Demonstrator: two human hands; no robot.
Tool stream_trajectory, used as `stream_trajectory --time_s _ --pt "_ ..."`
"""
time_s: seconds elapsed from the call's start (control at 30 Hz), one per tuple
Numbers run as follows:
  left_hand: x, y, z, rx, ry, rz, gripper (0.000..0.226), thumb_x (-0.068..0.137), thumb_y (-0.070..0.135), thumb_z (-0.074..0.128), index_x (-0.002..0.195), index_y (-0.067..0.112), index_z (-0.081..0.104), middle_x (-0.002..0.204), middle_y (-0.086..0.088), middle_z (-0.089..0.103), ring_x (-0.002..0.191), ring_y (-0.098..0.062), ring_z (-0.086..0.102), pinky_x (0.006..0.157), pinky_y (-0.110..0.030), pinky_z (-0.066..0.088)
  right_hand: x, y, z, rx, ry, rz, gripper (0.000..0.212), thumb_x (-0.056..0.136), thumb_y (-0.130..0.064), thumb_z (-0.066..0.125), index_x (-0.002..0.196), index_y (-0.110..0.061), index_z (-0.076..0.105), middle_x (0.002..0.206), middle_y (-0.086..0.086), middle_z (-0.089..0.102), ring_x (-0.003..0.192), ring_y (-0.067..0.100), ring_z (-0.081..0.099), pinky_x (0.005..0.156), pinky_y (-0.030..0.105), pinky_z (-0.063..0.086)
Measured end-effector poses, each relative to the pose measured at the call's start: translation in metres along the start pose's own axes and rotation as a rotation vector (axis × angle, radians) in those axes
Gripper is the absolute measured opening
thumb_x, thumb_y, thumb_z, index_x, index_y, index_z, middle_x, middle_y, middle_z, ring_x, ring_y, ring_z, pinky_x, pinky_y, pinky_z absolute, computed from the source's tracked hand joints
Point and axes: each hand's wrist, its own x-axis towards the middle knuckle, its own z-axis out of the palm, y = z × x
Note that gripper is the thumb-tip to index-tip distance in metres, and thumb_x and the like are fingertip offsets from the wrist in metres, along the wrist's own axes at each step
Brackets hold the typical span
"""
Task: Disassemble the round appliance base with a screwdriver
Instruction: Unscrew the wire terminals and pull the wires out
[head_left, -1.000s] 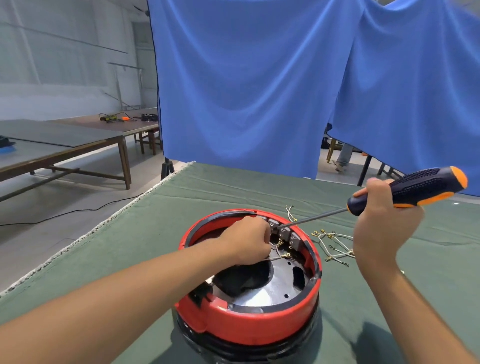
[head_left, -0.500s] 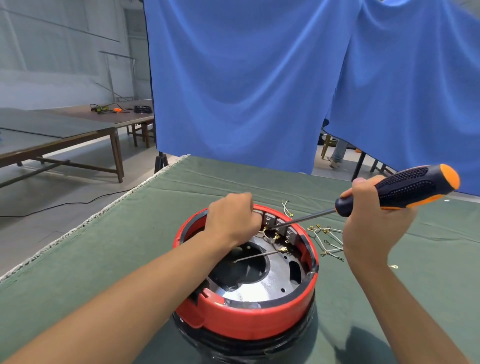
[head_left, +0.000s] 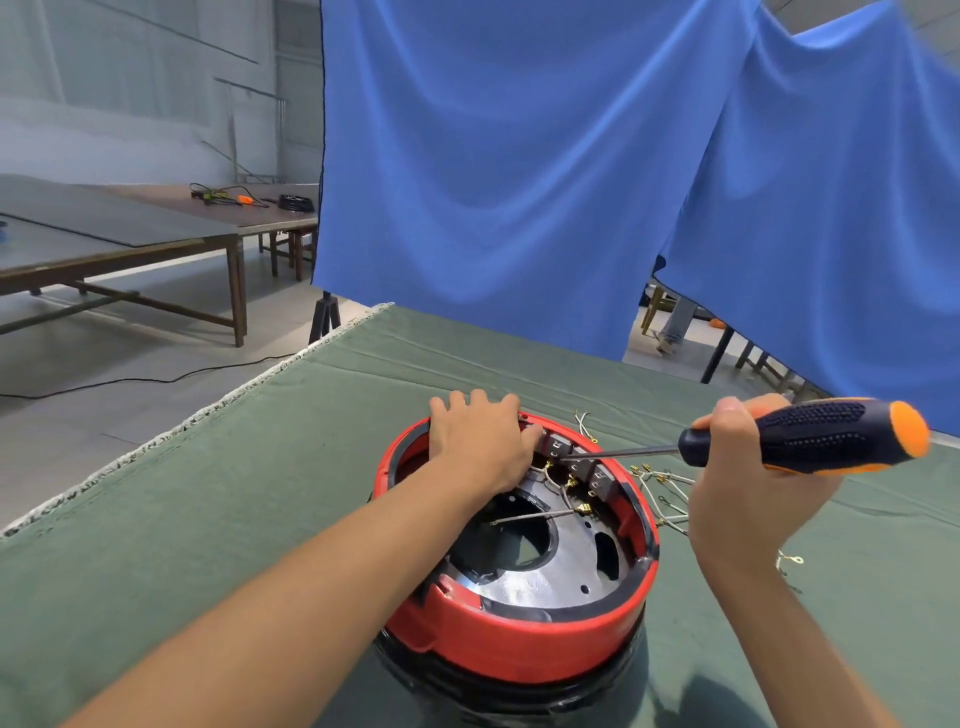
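The round appliance base (head_left: 519, 639) has a red rim over a black bottom and stands on the green cloth. Inside it lie a silver metal plate and a row of grey terminal blocks (head_left: 576, 457) with gold connectors along the far wall. My left hand (head_left: 480, 441) rests on the far rim, fingers draped over its outer edge. My right hand (head_left: 748, 488) grips a black and orange screwdriver (head_left: 810, 436). Its shaft runs left and the tip touches a terminal block.
Loose wires with gold ring ends (head_left: 665, 493) lie on the green cloth (head_left: 249, 493) right of the base. A blue curtain (head_left: 519, 182) hangs behind the table. The table's left edge (head_left: 182, 431) drops to the floor, with wooden tables (head_left: 130, 244) beyond.
My left hand has come up out of the base's inside and moved to the far rim. The screwdriver stays at the terminal blocks in my right hand.
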Motion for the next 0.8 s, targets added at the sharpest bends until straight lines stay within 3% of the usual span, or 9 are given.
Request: stream_trajectory --time_s 0.3,0.47,0.7,0.8 --pt "0.004 -0.005 0.004 0.048 0.004 0.024 0.051 0.094 0.059 0.026 0.123 0.023 0.046 0.13 -0.012 0.05 0.121 -0.031 0.04 0.098 -0.044 0.027 0.014 0.008 0.001 -0.084 0.059 0.089 0.016 0.073 -0.01 0.051 0.059 -0.014 0.043 0.042 -0.017 0.052 0.042 -0.001 0.048 0.049 0.01 0.04" --pt "0.004 -0.006 0.005 0.038 0.01 0.026 0.05 0.094 0.059 0.027 0.123 0.023 0.047 0.129 -0.012 0.05 0.121 -0.031 0.041 0.097 -0.044 0.027 0.044 0.021 0.009 -0.168 0.063 0.158 0.019 0.073 -0.014 0.05 0.072 0.004 0.056 0.036 -0.011 0.05 0.034 0.002 0.045 0.041 0.011 0.038" --pt "0.003 -0.007 0.005 0.036 0.02 0.032 0.05 0.094 0.059 0.027 0.122 0.023 0.048 0.128 -0.012 0.051 0.12 -0.03 0.042 0.097 -0.044 0.028 0.073 0.039 0.019 -0.257 0.067 0.28 0.018 0.069 -0.021 0.051 0.056 -0.01 0.046 0.034 -0.009 0.045 0.035 0.008 0.043 0.04 0.017 0.035" --pt "0.002 -0.006 0.005 0.042 0.019 0.03 0.051 0.094 0.059 0.026 0.122 0.023 0.048 0.128 -0.011 0.052 0.12 -0.03 0.042 0.098 -0.044 0.028 0.063 0.036 0.012 -0.214 0.111 0.232 0.024 0.07 -0.017 0.052 0.069 0.006 0.055 0.036 -0.008 0.046 0.034 0.005 0.043 0.04 0.015 0.036"
